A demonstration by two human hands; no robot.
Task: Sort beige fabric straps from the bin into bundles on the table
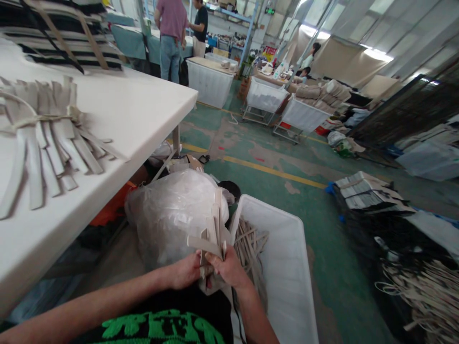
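Close to my body, at the lower middle of the head view, both hands meet around a bunch of beige strips (216, 224). My left hand (190, 270) grips the bunch from the left, its fingertips partly hidden behind the strips. On the other side my right hand (228, 267) is closed on the same strips, thumb across them. Several strip ends fan upward, and one sticks out to the left. Just right of my hands, loose strips (251, 243) lie inside a white bin (287, 267). A tied bundle of strips (50, 129) rests on the white table.
The white table (150, 100) fills the left side, with stacked dark and light material (71, 38) at its back. A large plastic bag (168, 210) sits beyond my hands. Piled strips (423, 296) and a tied stack (369, 191) lie right. People (172, 33) stand farther back near wheeled bins.
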